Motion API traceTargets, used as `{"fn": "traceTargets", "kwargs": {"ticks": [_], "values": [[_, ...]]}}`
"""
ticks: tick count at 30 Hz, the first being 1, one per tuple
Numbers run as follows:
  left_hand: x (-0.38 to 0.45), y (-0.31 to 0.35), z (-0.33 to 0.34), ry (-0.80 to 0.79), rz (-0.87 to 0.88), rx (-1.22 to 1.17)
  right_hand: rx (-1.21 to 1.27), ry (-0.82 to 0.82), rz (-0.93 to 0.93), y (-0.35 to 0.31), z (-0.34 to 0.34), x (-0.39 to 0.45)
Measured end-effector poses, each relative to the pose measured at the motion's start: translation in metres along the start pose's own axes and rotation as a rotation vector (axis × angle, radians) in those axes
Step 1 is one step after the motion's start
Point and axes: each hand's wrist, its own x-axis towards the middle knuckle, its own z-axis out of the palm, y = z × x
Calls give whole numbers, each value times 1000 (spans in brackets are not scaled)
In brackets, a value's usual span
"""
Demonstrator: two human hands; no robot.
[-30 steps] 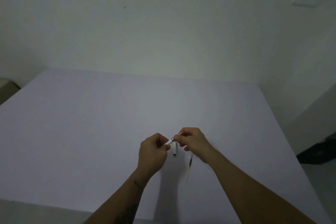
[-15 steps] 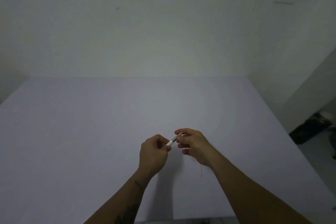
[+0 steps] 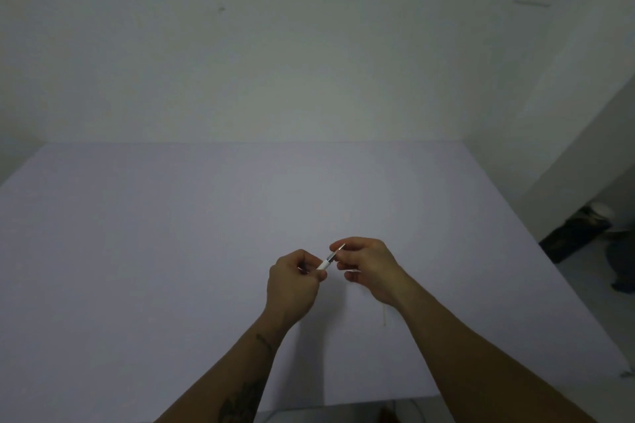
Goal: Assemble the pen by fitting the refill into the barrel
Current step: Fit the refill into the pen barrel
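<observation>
My left hand [image 3: 293, 282] is closed around a white pen barrel [image 3: 323, 264] that points up and to the right. My right hand [image 3: 369, 268] pinches the pen's silvery front tip [image 3: 339, 248] between thumb and forefinger. A short dark band shows between barrel and tip. A thin pale refill [image 3: 384, 316] lies on the table just below my right wrist, its upper end hidden by the wrist. A small white piece [image 3: 353, 271] peeks out under my right fingers; I cannot tell what it is.
The pale lilac table [image 3: 171, 251] reaches to the white wall at the back. Its right edge runs diagonally, with dark items on the floor [image 3: 574, 233] beyond it. The near edge lies just below my forearms.
My hands have drawn slightly apart, so more of the pen's dark and silvery front end shows between them. My head has turned, shifting the table and the refill in view.
</observation>
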Motion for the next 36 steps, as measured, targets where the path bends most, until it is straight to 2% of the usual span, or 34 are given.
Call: {"fn": "traceTargets", "kwargs": {"ticks": [4,10,17,23,28,32,36], "values": [[-3,-1,0,-18,-3,-5,-55,59,16,6,8,0],[-3,0,-3,-29,-13,-18,-6,-23,43,3,0,-4],[-1,4,-5,-36,6,-28,-67,88,-12,2,11,-1],[1,5,-7,-23,-1,-23,25,9,6,-4,6,-3],[1,4,-9,-26,0,-16,-69,63,-3,-1,12,-2],[1,1,-10,-30,0,0,-184,35,-23,-1,11,-2],[2,2,-10,-32,8,2,-178,21,-43,-4,9,-4]]}}
